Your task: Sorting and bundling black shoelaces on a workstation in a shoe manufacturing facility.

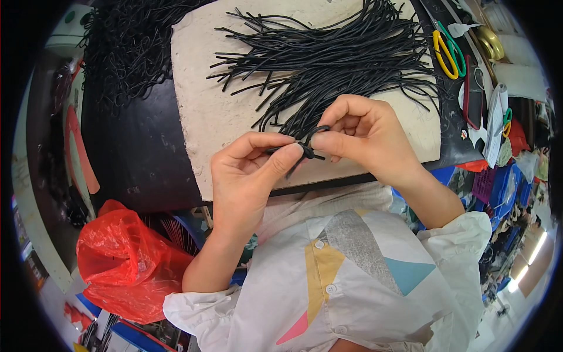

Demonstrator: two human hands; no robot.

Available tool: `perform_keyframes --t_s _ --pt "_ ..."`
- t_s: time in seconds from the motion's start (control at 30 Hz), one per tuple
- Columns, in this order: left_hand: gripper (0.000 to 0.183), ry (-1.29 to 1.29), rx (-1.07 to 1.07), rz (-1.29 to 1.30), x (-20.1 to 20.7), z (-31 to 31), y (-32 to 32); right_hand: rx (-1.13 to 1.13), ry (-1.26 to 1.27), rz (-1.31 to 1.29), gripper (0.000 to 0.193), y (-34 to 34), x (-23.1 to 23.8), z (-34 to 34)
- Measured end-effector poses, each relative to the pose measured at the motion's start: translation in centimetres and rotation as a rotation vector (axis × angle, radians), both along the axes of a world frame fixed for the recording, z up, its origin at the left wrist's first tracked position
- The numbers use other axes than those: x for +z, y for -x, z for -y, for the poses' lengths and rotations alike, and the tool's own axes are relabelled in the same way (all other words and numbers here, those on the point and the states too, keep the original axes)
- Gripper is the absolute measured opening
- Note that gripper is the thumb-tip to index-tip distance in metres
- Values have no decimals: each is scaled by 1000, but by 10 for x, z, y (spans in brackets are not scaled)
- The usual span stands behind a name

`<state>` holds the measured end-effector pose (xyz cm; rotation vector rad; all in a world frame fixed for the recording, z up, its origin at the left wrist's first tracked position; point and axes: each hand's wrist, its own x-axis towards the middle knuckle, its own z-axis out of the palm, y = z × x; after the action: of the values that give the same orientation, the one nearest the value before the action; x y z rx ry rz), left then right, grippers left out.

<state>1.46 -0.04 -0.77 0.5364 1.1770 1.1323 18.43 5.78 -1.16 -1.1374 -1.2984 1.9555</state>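
Between my two hands is a short black cord (307, 152), bent into a small knot or loop. My left hand (249, 170) pinches one side of it between thumb and forefinger. From the right, my right hand (366, 138) grips the cord's curved upper part with thumb and forefinger. Both hands are over the near part of a pale board (196, 111). Just beyond them a thick spread of loose black cords (334, 58) lies across the board, their cut ends pointing left and right. The fingertips partly hide the knot.
At the far left, a tangled heap of black cord loops (132, 47) lies on the black tabletop (135, 152). Yellow-and-green-handled scissors (450, 53) and a dark red-handled tool (474, 100) lie to the right. A red plastic bag (129, 258) hangs open below the table's left edge.
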Motion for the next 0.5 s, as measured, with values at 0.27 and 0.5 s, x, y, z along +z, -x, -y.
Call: perform_keyframes --t_s 0.27,0.5 --pt "15 61 -60 96 4 -2 0 -10 -9 -74 14 -2 11 -1" --pt "15 80 -2 71 3 0 -6 -22 -23 71 15 1 17 3"
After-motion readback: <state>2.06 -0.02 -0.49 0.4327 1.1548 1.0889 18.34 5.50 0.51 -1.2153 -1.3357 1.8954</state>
